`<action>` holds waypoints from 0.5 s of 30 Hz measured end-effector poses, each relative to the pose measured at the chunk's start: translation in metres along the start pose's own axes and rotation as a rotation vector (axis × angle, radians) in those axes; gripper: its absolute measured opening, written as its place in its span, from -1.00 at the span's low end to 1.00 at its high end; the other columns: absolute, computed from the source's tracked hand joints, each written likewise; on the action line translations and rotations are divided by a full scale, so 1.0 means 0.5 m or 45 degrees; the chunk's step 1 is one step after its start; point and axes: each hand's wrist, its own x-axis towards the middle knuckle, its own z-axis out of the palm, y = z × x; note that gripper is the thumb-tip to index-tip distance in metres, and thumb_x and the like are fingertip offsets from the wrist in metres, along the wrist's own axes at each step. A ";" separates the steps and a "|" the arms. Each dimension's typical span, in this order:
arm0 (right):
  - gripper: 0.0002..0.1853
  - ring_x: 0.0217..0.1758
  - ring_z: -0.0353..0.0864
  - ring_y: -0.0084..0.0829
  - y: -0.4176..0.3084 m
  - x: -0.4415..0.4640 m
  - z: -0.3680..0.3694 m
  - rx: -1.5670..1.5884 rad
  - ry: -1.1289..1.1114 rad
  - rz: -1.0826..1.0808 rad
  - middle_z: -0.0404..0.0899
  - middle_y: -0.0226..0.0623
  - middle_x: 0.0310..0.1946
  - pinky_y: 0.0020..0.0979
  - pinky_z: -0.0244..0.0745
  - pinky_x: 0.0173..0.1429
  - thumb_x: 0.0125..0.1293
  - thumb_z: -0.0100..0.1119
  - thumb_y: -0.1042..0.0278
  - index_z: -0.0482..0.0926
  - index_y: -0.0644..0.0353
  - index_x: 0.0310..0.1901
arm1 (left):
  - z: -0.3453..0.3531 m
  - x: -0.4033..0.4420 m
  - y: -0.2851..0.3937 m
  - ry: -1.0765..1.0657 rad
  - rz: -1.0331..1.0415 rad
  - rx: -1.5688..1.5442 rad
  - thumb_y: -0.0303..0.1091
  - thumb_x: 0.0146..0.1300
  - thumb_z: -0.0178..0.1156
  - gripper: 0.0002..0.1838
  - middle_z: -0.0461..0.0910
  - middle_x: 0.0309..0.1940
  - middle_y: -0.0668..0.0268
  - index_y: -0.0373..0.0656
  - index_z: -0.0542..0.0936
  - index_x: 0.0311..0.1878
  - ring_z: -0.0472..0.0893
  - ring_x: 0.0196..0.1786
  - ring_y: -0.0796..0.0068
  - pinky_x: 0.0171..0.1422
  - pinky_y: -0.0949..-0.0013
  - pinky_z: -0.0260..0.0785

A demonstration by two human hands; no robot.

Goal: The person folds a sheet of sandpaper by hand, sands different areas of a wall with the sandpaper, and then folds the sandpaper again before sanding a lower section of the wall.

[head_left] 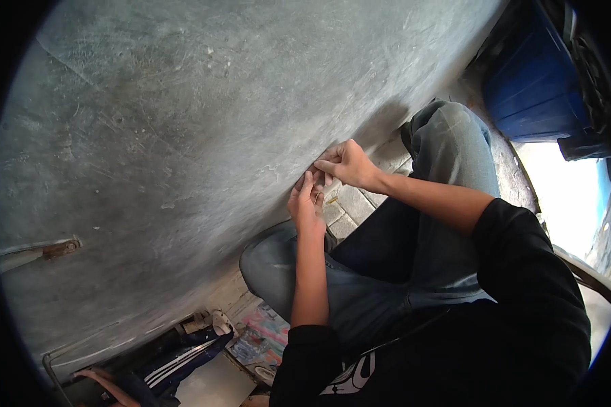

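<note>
Both of my hands are close together in front of a large grey surface (183,136), above my bent knees. My left hand (308,205) points up with its thumb and fingers bent round something dark and small between the two hands. My right hand (349,167) comes in from the right, its thumb and fingers pinched on the same spot. What they hold is too small and too covered by the fingers to name. Grey dust shows on the fingertips. A small yellow piece (332,200) lies on the paving (346,214) just below my hands.
A blue bin (536,81) stands at the upper right. At the lower left, another person's arm (108,386) and dark striped clothing (183,359) show beside a colourful bag (261,336). A rusty brown fitting (61,249) sits in the grey surface at the left.
</note>
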 end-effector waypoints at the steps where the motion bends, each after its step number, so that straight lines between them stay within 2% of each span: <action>1: -0.85 -0.59 0.53 -0.63 -0.015 -0.006 -0.003 0.008 -0.026 -0.132 0.62 -0.23 -0.54 -0.57 0.45 -0.47 0.20 0.12 0.52 0.59 0.48 -0.33 | -0.001 -0.002 0.003 -0.074 0.037 -0.060 -0.22 0.19 0.22 -0.73 0.62 -0.19 0.41 -0.16 0.59 -0.11 0.32 -0.44 0.77 -0.26 0.61 0.15; 8: -0.84 -0.60 0.53 -0.64 0.004 -0.002 -0.001 -0.033 -0.003 -0.057 0.62 -0.27 -0.55 -0.56 0.44 -0.50 0.21 0.13 0.50 0.58 0.47 -0.37 | -0.004 0.004 -0.007 -0.078 0.064 -0.019 -0.25 0.18 0.23 -0.75 0.63 -0.24 0.39 -0.18 0.60 -0.14 0.22 -0.52 0.81 -0.37 0.67 0.08; 10: -0.84 -0.61 0.60 -0.58 -0.023 -0.010 0.003 -0.054 0.062 -0.082 0.61 -0.26 -0.64 -0.53 0.50 -0.40 0.16 0.13 0.44 0.63 0.38 -0.40 | 0.001 -0.001 -0.001 -0.119 0.112 -0.075 -0.26 0.19 0.23 -0.76 0.64 -0.25 0.37 -0.19 0.61 -0.16 0.19 -0.55 0.82 -0.41 0.68 0.05; 12: -0.83 -0.61 0.59 -0.59 -0.025 -0.008 -0.007 -0.084 0.021 -0.116 0.61 -0.28 -0.66 -0.53 0.50 -0.39 0.16 0.13 0.44 0.63 0.37 -0.41 | 0.005 0.002 0.002 -0.116 0.117 -0.073 -0.26 0.19 0.22 -0.76 0.64 -0.24 0.36 -0.19 0.61 -0.16 0.18 -0.55 0.82 -0.42 0.69 0.04; 15: -0.84 -0.63 0.53 -0.64 0.004 0.002 -0.001 0.011 -0.025 -0.103 0.62 -0.25 -0.58 -0.57 0.44 -0.50 0.21 0.14 0.47 0.60 0.44 -0.37 | 0.000 0.006 -0.009 -0.048 0.068 -0.061 -0.26 0.19 0.22 -0.76 0.64 -0.23 0.33 -0.20 0.61 -0.15 0.17 -0.57 0.83 -0.45 0.71 0.02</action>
